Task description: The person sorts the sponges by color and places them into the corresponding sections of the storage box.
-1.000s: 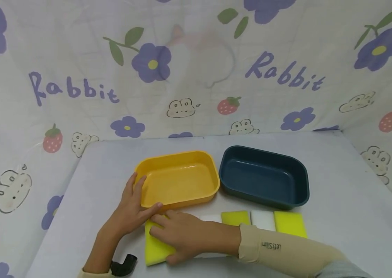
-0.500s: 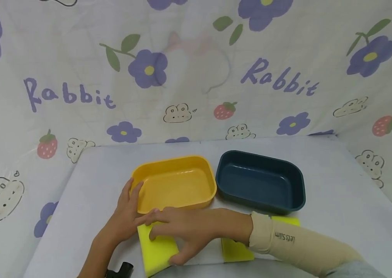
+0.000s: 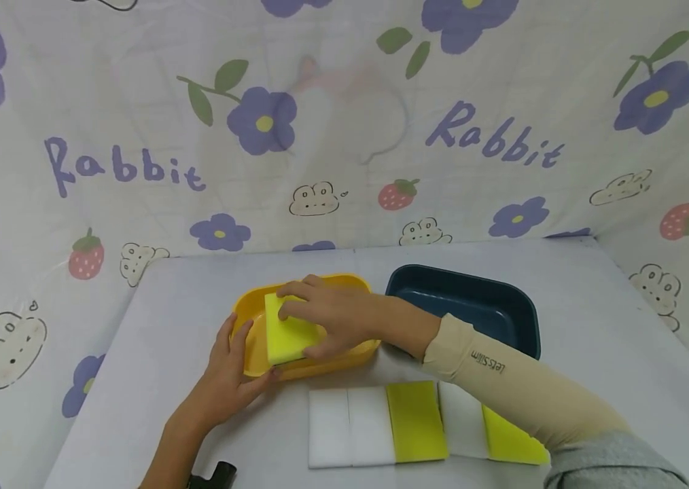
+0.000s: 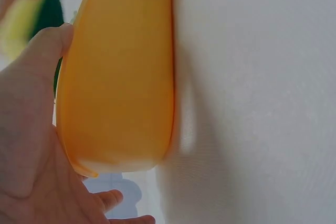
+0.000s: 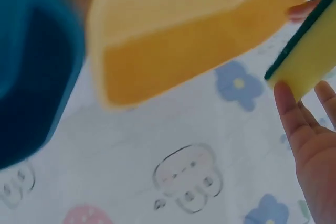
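My right hand (image 3: 338, 318) grips a yellow sponge (image 3: 285, 333) by its sides, above the yellow tub (image 3: 329, 367). A dark green scouring layer (image 5: 299, 38) covers the sponge's underside in the right wrist view. My left hand (image 3: 222, 377) rests against the tub's near left corner, fingers fairly straight along the left rim and thumb at the front. From the left wrist, the thumb (image 4: 50, 43) shows at the tub's rim, with the blurred sponge (image 4: 21, 22) just beyond it. Much of the tub's inside is hidden by the right hand and sponge.
A dark blue tub (image 3: 454, 288) stands right of the yellow one. In front lies a row of flat pads: white pads (image 3: 329, 428), a yellow sponge (image 3: 416, 421) and another yellow sponge (image 3: 511, 438) partly under the right sleeve. A black fitting (image 3: 219, 475) shows near the left wrist.
My right hand has picked up the leftmost yellow sponge from the row and carried it forward over the yellow tub. The left hand stays at the tub's corner.
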Demonstrator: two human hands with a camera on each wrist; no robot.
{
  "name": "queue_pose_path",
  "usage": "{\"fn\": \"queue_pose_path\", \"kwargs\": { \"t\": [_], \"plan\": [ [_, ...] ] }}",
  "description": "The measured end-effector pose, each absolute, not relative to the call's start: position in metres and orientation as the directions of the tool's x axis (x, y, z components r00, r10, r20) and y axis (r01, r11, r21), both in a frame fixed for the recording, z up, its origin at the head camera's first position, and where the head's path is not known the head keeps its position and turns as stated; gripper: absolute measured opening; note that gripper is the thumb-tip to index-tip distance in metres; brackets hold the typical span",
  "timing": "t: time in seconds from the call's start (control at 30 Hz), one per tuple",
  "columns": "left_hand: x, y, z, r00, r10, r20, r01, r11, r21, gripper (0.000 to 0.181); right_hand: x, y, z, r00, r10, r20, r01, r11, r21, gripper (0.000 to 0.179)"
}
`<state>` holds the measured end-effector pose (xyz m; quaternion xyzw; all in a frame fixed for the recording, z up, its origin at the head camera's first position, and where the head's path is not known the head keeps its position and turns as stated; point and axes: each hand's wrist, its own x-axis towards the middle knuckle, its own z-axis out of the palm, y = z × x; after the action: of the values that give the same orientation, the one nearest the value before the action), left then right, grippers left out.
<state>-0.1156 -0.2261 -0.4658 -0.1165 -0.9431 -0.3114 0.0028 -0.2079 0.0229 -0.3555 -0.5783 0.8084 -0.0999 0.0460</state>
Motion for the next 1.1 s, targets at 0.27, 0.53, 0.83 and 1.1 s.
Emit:
{"fn": "queue_pose_path", "kwargs": {
  "t": [0.27, 0.53, 0.83, 1.1],
  "plan": [
    [-0.116, -0.225, -0.466, -0.982, 0.186, 0.033, 0.167, 0.771, 0.614, 0.102, -0.233, 0.020, -0.361, -0.395, -0.918, -0.040, -0.915, 0.397, -0.068, 0.056],
    [-0.117, -0.225, -0.468, -0.981, 0.188, 0.041, 0.173, 0.772, 0.611, 0.102, -0.240, 0.016, -0.372, -0.464, -0.872, -0.159, -0.863, 0.485, -0.143, 0.059],
    [-0.118, -0.226, -0.469, -0.979, 0.197, 0.052, 0.186, 0.761, 0.621, 0.102, -0.247, 0.009, -0.385, -0.473, -0.846, -0.246, -0.832, 0.520, -0.191, 0.058],
    [-0.118, -0.227, -0.468, -0.982, 0.184, 0.040, 0.168, 0.760, 0.628, 0.102, -0.249, 0.000, -0.398, -0.451, -0.854, -0.261, -0.836, 0.506, -0.210, 0.053]
  ]
}}
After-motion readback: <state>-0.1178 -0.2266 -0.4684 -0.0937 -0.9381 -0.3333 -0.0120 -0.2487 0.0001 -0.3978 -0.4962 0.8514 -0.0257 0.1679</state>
